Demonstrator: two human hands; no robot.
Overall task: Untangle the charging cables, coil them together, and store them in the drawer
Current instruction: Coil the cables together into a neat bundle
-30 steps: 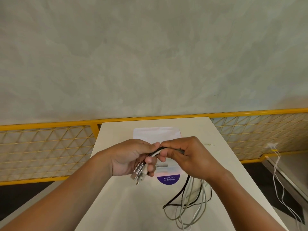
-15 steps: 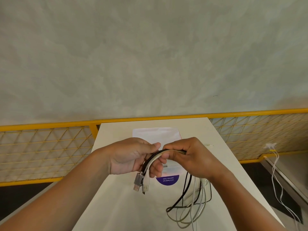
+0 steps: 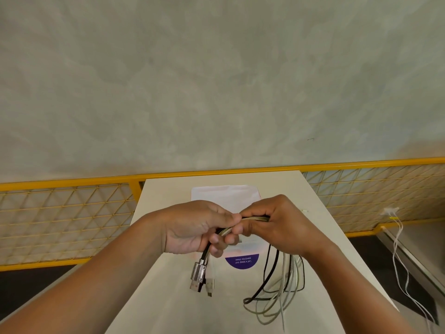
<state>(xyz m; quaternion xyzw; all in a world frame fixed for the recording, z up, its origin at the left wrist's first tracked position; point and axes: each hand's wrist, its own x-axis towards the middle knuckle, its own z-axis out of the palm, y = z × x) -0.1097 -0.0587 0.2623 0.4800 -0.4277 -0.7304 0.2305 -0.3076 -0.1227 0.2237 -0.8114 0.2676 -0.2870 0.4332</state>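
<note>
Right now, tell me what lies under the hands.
A white sheet with a purple label lies on the table beneath the left hand and right hand; they and the cables hide its middle.

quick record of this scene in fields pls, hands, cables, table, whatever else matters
left hand: grips the bundle near its plug ends
right hand: grips the same bundle, touching the left hand
cables: black and pale, held together; loose loops hang below the right hand
plugs: dangle below the left hand
table: white, under both hands
paper sheet: lies on the table, purple patch at its near end
drawer: not in view
background: yellow mesh fence, grey wall
</note>
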